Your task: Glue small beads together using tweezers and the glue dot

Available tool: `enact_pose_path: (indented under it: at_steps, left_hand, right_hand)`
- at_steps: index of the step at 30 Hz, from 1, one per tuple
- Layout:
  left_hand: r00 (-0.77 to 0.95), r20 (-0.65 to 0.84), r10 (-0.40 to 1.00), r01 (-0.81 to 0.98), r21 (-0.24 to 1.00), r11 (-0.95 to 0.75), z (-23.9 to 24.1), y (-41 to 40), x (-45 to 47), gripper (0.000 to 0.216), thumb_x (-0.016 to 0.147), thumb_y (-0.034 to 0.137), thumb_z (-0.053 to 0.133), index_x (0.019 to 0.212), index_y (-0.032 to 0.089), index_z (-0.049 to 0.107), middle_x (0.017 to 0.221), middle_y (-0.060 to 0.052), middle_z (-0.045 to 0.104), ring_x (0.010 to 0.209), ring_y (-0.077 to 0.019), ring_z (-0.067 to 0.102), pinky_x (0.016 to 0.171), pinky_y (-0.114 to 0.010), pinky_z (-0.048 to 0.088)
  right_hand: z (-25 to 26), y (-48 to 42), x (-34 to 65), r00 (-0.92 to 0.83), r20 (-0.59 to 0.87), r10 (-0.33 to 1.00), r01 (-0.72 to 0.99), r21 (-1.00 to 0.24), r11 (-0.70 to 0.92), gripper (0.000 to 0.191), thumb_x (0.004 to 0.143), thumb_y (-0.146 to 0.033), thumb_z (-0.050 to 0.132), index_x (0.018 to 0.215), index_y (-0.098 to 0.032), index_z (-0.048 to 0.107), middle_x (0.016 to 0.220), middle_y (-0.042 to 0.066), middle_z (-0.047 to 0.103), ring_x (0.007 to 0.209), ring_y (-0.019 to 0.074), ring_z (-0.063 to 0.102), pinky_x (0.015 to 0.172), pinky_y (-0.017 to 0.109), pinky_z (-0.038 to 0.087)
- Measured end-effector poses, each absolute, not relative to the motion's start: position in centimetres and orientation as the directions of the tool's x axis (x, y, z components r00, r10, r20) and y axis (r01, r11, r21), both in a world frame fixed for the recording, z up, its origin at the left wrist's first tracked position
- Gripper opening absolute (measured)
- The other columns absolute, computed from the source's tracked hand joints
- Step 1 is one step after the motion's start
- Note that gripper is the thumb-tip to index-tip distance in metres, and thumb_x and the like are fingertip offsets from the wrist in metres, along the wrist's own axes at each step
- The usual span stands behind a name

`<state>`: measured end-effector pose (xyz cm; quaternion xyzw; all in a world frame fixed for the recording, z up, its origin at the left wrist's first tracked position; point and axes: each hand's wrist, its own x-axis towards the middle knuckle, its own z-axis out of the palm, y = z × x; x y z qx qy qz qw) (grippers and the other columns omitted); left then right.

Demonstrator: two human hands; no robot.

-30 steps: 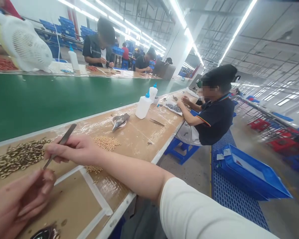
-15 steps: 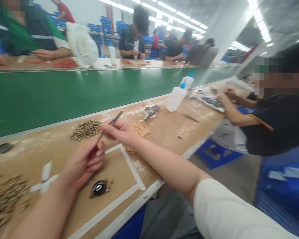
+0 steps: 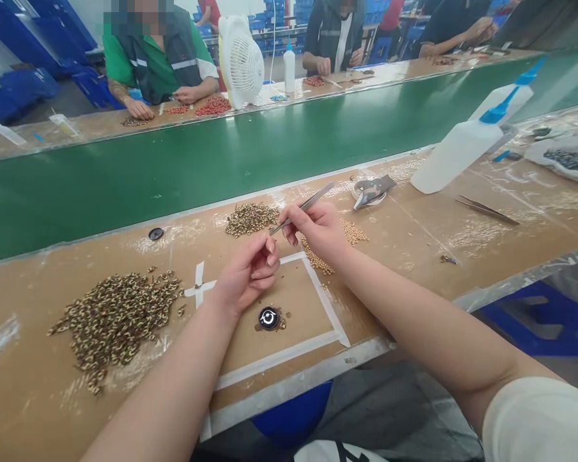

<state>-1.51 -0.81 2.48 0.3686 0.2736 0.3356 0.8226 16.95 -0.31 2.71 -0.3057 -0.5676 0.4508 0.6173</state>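
My right hand [image 3: 318,230] is closed around metal tweezers [image 3: 302,208], whose tip points at my left fingertips. My left hand [image 3: 248,274] is pinched shut on something too small to make out, right at the tweezer tip. Both hands hover over a square marked in white tape [image 3: 340,330] on the brown workbench. A small black round cap [image 3: 268,317] lies inside that square below my left hand. A big heap of small brass-coloured rings [image 3: 113,317] lies to the left, a smaller heap [image 3: 250,218] beyond the hands, and pale beads [image 3: 354,232] by my right hand.
A green conveyor belt [image 3: 173,173] runs behind the bench. White glue bottles with blue nozzles [image 3: 462,151], a metal scoop [image 3: 372,190] and spare tweezers [image 3: 486,210] lie to the right. Other people work across the belt beside a white fan [image 3: 241,61].
My view has swung left and down from the co-worker on the right to the bench. My left hand has come up to meet the tweezer tip over the taped square.
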Motion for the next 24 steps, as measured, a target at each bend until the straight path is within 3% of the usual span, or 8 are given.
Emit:
enact_pose_path:
  at_steps: [24]
  left_hand:
    - [0.631,-0.149,0.761,-0.338,0.831,0.442,2.00,-0.91,-1.46,0.035,0.092,0.047,0.081,0.086,0.019,0.061,0.078,0.004,0.056,0.046,-0.0021,0.020,0.037,-0.012,0.014]
  right_hand:
    - [2.66,-0.26,17.02,-0.079,0.387,0.919,-0.257,-0.898,0.356,0.048,0.094,-0.068,0.075,0.083,-0.021,0.072,0.062,-0.003,0.062,0.050,0.0090,0.057,0.047,0.025,0.048]
